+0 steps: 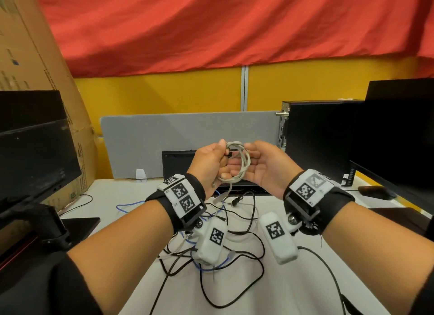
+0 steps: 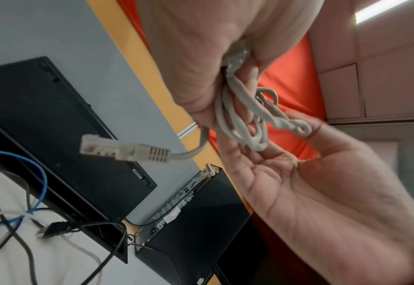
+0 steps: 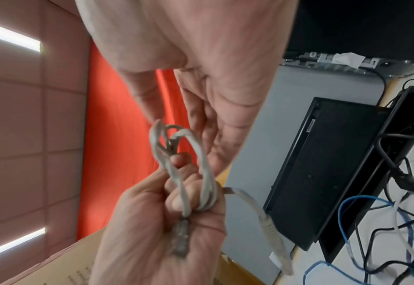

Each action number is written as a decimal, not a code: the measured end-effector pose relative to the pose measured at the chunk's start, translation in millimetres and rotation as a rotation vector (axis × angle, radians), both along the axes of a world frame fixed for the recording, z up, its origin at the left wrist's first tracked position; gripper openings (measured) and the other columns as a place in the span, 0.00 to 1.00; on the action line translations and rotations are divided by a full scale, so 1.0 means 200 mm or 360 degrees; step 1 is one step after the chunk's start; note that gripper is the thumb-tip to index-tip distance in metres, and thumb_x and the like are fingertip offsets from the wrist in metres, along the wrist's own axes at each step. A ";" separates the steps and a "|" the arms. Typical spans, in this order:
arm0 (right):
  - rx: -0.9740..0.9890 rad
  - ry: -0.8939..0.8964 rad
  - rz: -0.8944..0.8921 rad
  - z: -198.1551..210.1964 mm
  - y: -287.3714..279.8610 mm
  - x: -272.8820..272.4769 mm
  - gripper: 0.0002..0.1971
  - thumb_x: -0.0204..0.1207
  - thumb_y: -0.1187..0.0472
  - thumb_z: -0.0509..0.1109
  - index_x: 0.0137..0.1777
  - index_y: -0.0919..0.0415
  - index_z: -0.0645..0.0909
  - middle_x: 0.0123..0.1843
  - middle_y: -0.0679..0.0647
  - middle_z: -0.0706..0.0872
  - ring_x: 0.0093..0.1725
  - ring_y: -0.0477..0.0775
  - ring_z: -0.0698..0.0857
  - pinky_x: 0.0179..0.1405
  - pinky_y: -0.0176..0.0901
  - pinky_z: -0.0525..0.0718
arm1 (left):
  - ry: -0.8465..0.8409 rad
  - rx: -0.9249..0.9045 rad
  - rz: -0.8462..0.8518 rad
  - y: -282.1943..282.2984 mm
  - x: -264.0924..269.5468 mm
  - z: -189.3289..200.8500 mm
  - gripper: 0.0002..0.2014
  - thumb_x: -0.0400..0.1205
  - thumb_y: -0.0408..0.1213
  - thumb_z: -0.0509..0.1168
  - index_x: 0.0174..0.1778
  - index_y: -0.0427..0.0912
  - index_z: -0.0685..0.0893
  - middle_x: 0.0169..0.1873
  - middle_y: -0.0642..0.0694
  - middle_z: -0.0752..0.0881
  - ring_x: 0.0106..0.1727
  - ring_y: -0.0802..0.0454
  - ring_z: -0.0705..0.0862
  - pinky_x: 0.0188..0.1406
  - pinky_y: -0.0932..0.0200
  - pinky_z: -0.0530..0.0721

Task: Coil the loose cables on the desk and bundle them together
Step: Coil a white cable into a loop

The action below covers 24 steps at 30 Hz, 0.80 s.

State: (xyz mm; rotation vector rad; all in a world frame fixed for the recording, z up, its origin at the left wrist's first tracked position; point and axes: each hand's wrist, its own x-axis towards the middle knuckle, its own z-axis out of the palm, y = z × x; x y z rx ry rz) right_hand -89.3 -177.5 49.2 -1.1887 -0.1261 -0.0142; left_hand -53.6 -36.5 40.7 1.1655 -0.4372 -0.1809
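Observation:
A grey network cable (image 1: 243, 160) is wound into a small coil and held up above the desk. My left hand (image 1: 211, 162) grips the coil (image 2: 235, 119) in its curled fingers, with one connector (image 3: 181, 241) lying in the palm. The cable's other connector (image 2: 125, 150) dangles free below the hand. My right hand (image 1: 260, 169) faces it palm-in, fingers fairly straight and touching the loops (image 3: 201, 154). Loose black cables (image 1: 234, 263), a blue cable (image 1: 131, 205) and a white one (image 2: 78, 248) lie tangled on the white desk (image 1: 305, 291) under my wrists.
A black keyboard (image 1: 178, 164) leans on the grey divider (image 1: 164, 131) behind the hands. A black PC tower (image 1: 317, 138) and monitor (image 1: 399, 138) stand at the right, with a mouse (image 1: 373, 191). Another monitor (image 1: 35, 150) and a cardboard box (image 1: 35, 56) stand at the left.

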 end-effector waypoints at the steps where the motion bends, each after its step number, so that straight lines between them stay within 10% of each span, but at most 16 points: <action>1: -0.0116 -0.0007 0.0010 0.00 0.01 -0.01 0.13 0.80 0.68 0.66 0.58 0.79 0.81 0.50 0.72 0.85 0.50 0.68 0.87 0.60 0.61 0.86 | -0.0014 0.0020 0.0030 0.00 0.01 -0.01 0.16 0.91 0.42 0.50 0.40 0.38 0.72 0.13 0.51 0.74 0.10 0.59 0.70 0.10 0.68 0.70; 11: -0.0850 0.0086 -0.0394 -0.01 0.07 0.00 0.07 0.75 0.79 0.69 0.51 0.75 0.86 0.45 0.67 0.87 0.43 0.59 0.86 0.49 0.53 0.89 | -0.0152 0.0277 0.0237 0.00 0.07 -0.09 0.16 0.89 0.43 0.56 0.38 0.40 0.78 0.19 0.52 0.71 0.17 0.58 0.65 0.15 0.64 0.71; 24: -0.0848 0.0006 -0.0266 -0.04 0.07 -0.01 0.12 0.76 0.78 0.69 0.34 0.64 0.80 0.34 0.57 0.83 0.37 0.54 0.84 0.36 0.42 0.83 | -0.0328 0.0507 0.0272 0.02 0.08 -0.09 0.15 0.88 0.44 0.57 0.41 0.40 0.82 0.30 0.47 0.80 0.20 0.57 0.72 0.20 0.60 0.76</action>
